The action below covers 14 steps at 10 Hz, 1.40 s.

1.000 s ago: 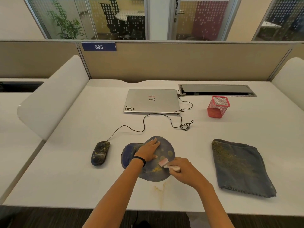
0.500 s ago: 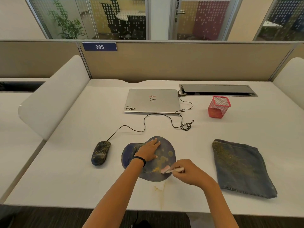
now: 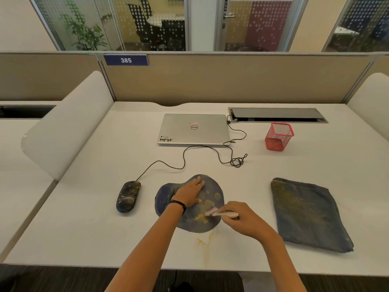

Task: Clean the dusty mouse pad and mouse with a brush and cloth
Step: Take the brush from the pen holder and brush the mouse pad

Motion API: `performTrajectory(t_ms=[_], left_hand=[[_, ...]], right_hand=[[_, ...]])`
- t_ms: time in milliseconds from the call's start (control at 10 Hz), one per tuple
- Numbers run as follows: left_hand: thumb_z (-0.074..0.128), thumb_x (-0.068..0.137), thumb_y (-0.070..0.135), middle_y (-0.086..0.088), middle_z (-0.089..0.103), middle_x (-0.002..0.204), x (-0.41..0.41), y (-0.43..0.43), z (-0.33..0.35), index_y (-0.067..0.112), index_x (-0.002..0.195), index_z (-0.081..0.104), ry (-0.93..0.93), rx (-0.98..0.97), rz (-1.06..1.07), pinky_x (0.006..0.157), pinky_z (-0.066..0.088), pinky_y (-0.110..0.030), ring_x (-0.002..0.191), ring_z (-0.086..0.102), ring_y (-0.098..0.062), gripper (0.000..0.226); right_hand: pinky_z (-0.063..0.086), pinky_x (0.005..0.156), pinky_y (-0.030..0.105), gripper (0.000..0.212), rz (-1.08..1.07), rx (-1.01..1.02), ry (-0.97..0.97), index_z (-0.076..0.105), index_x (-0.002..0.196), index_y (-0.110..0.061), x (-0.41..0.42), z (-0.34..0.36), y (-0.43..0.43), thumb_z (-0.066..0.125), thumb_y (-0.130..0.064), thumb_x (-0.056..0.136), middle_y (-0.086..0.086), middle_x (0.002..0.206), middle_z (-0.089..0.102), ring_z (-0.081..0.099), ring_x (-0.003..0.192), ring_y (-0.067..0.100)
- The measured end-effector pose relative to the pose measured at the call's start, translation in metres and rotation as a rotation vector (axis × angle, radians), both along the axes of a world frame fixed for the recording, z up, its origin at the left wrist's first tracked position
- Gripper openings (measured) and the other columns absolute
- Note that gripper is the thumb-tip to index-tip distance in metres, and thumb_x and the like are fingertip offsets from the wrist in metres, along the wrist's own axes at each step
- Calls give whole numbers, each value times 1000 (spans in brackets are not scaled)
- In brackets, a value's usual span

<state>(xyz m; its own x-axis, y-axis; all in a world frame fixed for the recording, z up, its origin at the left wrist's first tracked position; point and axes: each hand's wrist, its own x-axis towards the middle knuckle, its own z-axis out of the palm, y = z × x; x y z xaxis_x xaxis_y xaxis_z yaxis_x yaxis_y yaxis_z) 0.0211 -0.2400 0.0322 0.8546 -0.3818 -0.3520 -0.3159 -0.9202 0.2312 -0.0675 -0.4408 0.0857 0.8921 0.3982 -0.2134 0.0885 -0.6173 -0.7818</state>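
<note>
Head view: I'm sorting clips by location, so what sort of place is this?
Most likely an open-plan office workstation: a tan fabric partition bearing a blue number plate reading 385, a closed silver laptop on the white desk, and a glass-walled meeting room behind.

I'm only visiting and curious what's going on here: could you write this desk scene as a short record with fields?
left hand: flat on the mouse pad
right hand: grips a small brush, bristles on the pad's near side
dust: yellow specks by the bristles
mouse: left of the pad, dusty, untouched
cloth: folded, right of the pad, dusty
laptop: closed, farther back
</note>
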Motion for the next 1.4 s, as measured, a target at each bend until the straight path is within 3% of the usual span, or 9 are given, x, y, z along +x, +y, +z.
performTrajectory(t_ms=[100, 300, 500, 700, 900, 1000, 1200, 1300, 1400], left_hand=[[54, 95, 22, -6, -1, 162, 0, 0, 0, 13, 153, 10, -5, 6, -3, 120, 19, -36, 149, 8, -23, 72], [54, 95, 22, -6, -1, 162, -1, 0, 0, 14, 153, 10, -2, 0, 2, 120, 17, -35, 149, 8, -23, 72], [54, 95, 22, -6, -2, 162, -1, 0, 0, 14, 153, 10, 1, 6, 2, 121, 18, -36, 149, 7, -23, 73], [55, 95, 23, -6, -1, 162, 0, 1, 1, 14, 152, 11, 14, 13, 0, 120, 20, -38, 149, 8, -23, 73], [54, 95, 22, -6, -1, 162, -1, 0, 1, 14, 152, 11, 17, 14, 3, 120, 20, -39, 149, 8, -23, 73], [54, 95, 23, -5, -1, 162, -1, 0, 1, 15, 153, 10, 18, 10, 6, 120, 20, -38, 149, 7, -23, 73], [54, 95, 23, -4, -2, 162, -1, 1, 0, 16, 153, 10, 20, 13, 8, 119, 21, -38, 149, 7, -22, 73], [54, 95, 24, -4, -1, 162, -1, 1, 1, 16, 153, 10, 17, 12, 7, 119, 21, -38, 149, 7, -22, 72], [54, 95, 24, -4, -1, 162, -1, 1, 0, 16, 152, 11, 13, 13, 3, 119, 22, -38, 149, 8, -23, 72]], right_hand=[[41, 65, 11, 25, -30, -63, -70, 66, 112, -23, 0, -7, 3, 53, -18, 92, -7, 92, 58, 53, 78, 4], [43, 65, 8, 23, 58, -74, 42, 68, 107, -20, 1, -9, -4, 52, -18, 90, -20, 84, 56, 55, 78, 3], [41, 68, 13, 26, -125, -46, -82, 63, 119, -25, 2, -16, 1, 54, -28, 94, 0, 95, 60, 56, 84, 11], [43, 63, 5, 21, -3, -14, 51, 72, 101, -27, -2, -13, -3, 56, -20, 90, -24, 80, 62, 59, 78, -6], [50, 76, 23, 23, 31, -71, -21, 69, 108, -21, -4, -12, 7, 55, -22, 90, -4, 98, 66, 59, 89, 9], [50, 73, 27, 22, 75, -90, 51, 71, 102, -19, -5, -11, 5, 54, -20, 89, -3, 94, 68, 60, 84, 14], [44, 64, 8, 23, 24, -35, -1, 71, 106, -27, -7, -3, 9, 54, -24, 91, -29, 81, 56, 58, 77, -1], [44, 62, 9, 23, 84, -48, 60, 73, 99, -20, -10, -4, 8, 53, -16, 89, -27, 78, 60, 60, 75, -3], [51, 69, 24, 21, 65, -44, 76, 74, 98, -19, -10, -2, 5, 56, -21, 88, -6, 92, 71, 63, 80, 14]])
